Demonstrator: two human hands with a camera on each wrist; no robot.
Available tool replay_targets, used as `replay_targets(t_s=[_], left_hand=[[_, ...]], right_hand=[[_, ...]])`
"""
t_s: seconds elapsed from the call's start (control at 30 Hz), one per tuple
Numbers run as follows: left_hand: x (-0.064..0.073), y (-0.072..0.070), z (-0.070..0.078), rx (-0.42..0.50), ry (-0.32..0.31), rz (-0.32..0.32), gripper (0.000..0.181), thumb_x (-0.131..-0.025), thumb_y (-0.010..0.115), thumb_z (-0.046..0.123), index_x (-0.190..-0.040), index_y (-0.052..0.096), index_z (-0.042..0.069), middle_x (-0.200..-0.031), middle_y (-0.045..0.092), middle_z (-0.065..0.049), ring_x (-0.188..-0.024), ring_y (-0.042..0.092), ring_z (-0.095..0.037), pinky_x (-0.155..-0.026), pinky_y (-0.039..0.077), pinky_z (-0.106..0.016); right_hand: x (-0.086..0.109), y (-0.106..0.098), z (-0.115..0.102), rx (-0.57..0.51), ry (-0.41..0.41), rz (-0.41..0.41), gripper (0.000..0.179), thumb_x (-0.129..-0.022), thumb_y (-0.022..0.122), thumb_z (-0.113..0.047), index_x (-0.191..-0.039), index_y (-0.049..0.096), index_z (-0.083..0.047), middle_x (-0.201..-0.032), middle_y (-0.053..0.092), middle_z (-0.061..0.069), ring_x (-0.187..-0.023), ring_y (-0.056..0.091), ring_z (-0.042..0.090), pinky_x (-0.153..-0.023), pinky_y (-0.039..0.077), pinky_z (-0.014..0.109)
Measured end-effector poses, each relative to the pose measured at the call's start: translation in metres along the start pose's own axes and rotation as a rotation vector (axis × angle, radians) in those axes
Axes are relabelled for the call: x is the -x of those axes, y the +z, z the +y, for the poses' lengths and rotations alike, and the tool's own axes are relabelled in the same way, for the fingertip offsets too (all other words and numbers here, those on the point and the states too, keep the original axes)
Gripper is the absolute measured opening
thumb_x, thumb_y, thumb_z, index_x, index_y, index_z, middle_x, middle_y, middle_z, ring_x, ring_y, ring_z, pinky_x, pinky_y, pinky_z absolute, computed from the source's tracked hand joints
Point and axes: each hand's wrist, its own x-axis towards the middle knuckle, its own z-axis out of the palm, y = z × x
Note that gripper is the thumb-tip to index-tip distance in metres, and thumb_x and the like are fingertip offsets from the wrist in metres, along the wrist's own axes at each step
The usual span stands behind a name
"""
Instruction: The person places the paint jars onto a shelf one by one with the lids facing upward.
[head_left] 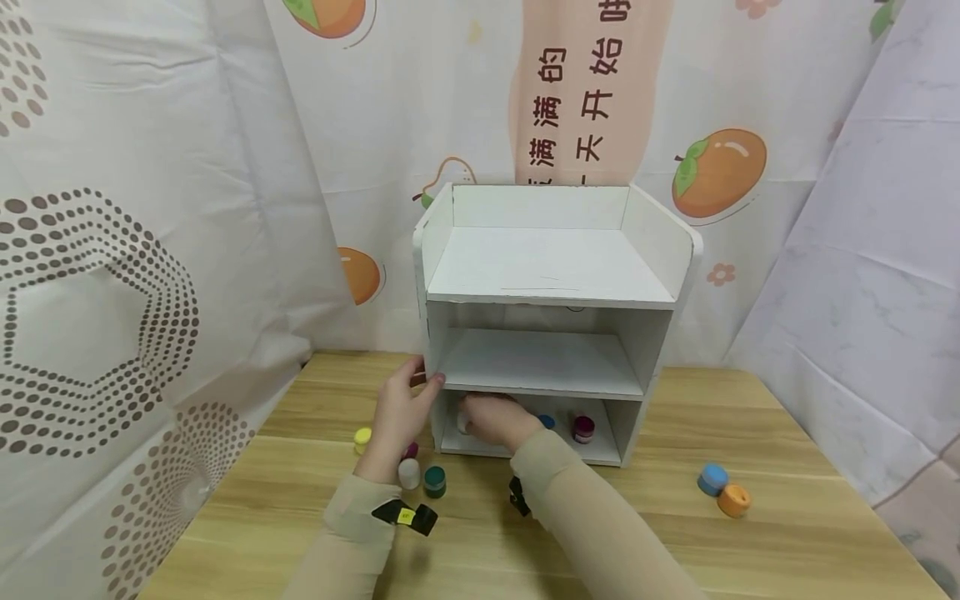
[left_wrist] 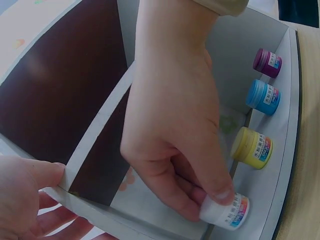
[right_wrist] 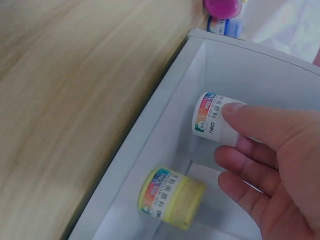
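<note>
Here's the right hand [head_left: 498, 419], low inside the shelf unit [head_left: 551, 258], pinching a white jar [right_wrist: 212, 117] between thumb and fingers! A yellow jar [right_wrist: 170, 197] sits just beside it, a blue jar [left_wrist: 263, 97] farther right. Left hand [head_left: 405, 408]: fingers spread, thumb touching the unit's front edge.

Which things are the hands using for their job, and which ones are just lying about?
Part of the job, it seems:
right hand
white jar it pinches
left hand, touching the shelf unit
yellow jar, blue jar, purple jar, lined up inside

Probably just lying about for now, on the table:
loose yellow jar
magenta jar
second white jar
green jar
loose blue jar
orange jar
</note>
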Motion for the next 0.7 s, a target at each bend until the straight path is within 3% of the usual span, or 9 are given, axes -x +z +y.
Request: replay_targets(t_s=[0.33,0.7], left_hand=[[-0.0002,-0.0005,0.0006,0.006,-0.005,0.0,0.042,-0.101,0.067,0.023,-0.138,0.059,0.005,-0.135,0.062,-0.016,-0.121,0.062,-0.034,-0.093,0.056,-0.047],[-0.0016,-0.0005,0.0003,0.01,-0.003,-0.003,0.042,-0.101,0.067,0.023,-0.137,0.06,0.005,-0.134,0.062,-0.016,-0.12,0.061,-0.035,-0.094,0.056,-0.047]], right_hand=[[-0.0042,0.0039,-0.0014,0.007,0.018,-0.007,0.017,-0.094,0.074,-0.014,-0.111,0.074,-0.01,-0.095,0.068,-0.002,-0.079,0.057,0.01,-0.075,0.053,0.029],[-0.0067,0.0061,0.0005,0.016,0.021,0.005,0.006,-0.095,0.072,-0.011,-0.101,0.071,-0.012,-0.084,0.058,-0.005,-0.073,0.05,0.011,-0.068,0.048,0.028]])
